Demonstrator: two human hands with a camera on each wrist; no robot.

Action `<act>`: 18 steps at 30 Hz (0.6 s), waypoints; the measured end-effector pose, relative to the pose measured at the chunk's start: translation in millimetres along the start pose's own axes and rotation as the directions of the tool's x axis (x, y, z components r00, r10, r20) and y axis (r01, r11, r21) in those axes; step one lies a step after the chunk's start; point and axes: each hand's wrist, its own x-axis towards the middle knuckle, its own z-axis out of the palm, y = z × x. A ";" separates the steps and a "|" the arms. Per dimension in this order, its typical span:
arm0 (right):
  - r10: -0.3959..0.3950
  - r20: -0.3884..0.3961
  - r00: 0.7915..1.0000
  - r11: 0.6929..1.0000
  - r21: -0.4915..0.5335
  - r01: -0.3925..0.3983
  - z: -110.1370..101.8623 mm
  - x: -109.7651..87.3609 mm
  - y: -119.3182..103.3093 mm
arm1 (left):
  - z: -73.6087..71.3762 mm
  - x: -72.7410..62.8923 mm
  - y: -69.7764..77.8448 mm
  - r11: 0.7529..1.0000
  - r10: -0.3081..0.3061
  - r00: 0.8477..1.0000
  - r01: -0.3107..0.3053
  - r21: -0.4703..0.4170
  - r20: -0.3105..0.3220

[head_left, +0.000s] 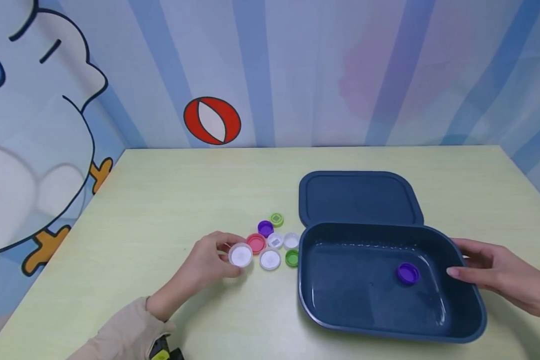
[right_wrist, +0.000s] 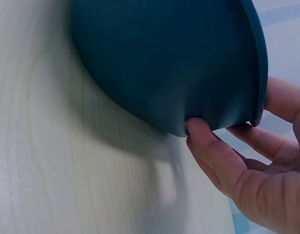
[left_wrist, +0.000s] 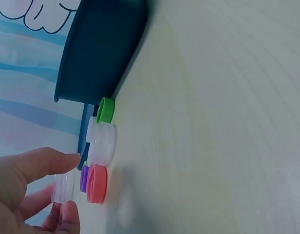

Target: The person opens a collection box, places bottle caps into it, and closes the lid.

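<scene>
My left hand [head_left: 209,257] pinches a white bottle cap [head_left: 240,255] with a clear rim between thumb and fingers, raised just above the table. In the left wrist view the same cap [left_wrist: 63,188] sits edge-on between the fingertips. Beside it lies a small group of caps: a red cap [head_left: 256,243], a purple cap [head_left: 265,228], a light green cap [head_left: 276,219], a green cap [head_left: 292,258] and several white caps [head_left: 270,259]. My right hand [head_left: 499,270] grips the right wall of a dark blue box [head_left: 355,295], thumb inside the rim. Inside the box lies another purple cap [head_left: 407,274].
A dark blue lid [head_left: 360,197] lies flat behind the box, partly covered by its back rim. The pale wooden table [head_left: 175,185] meets a printed blue backdrop [head_left: 297,75] at its far edge. The green cap is close to the box's left wall.
</scene>
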 end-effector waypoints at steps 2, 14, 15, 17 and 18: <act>0.001 -0.003 1.000 1.000 -0.003 -0.001 0.0 -0.6 -1.1 | -1.3 0.0 3.2 1.000 -0.019 1.000 0.019 0.002 0.012; -0.012 0.003 1.000 1.000 -0.006 0.012 0.9 -2.5 -4.4 | -2.4 -2.0 21.2 0.999 -0.006 0.998 0.009 -0.048 0.069; -0.008 0.002 1.000 1.000 -0.005 0.008 1.0 -2.5 -4.6 | -2.2 -2.2 22.4 0.998 0.010 0.997 -0.005 -0.056 0.075; -0.010 0.003 1.000 1.000 -0.011 0.010 1.5 -2.7 -4.1 | -1.5 -2.4 24.8 0.997 0.043 0.995 -0.038 -0.067 0.088; -0.012 0.005 1.000 1.000 -0.015 0.012 1.7 -2.6 -3.8 | -1.0 -2.3 26.1 0.996 0.058 0.994 -0.052 -0.066 0.093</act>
